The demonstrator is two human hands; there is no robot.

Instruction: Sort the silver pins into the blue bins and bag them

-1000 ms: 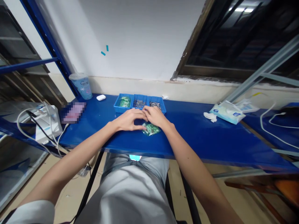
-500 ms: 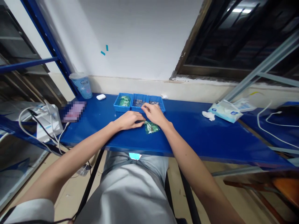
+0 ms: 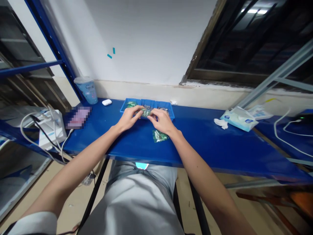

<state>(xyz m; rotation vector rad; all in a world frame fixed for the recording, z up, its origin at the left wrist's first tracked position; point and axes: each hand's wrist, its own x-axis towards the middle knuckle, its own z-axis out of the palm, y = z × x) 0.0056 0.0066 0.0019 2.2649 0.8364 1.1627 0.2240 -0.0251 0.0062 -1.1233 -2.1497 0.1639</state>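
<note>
My left hand (image 3: 130, 118) and my right hand (image 3: 160, 120) meet in front of the blue bins, both closed on a small green-printed clear plastic bag (image 3: 146, 113) stretched between their fingertips. Whether anything is inside that bag, I cannot make out. Below my right hand, a second green plastic bag (image 3: 160, 136) lies flat on the blue table (image 3: 195, 137), with pale pieces showing inside. Behind my hands stand three joined blue bins (image 3: 123, 109). The left one has green bags (image 3: 132, 103) in it; the middle and right ones hold small metal parts (image 3: 164, 109).
On the left are a blue cup (image 3: 88, 91), a white earbud case (image 3: 107, 102), a blurred pinkish thing (image 3: 79, 117) and a white power strip (image 3: 52, 129) with cables. A tissue pack (image 3: 239, 118) and crumpled tissue (image 3: 220, 123) lie on the right.
My hands have risen slightly toward the bins, and a green plastic bag now shows between them. The other bag on the table has stayed about where it was, now more uncovered.
</note>
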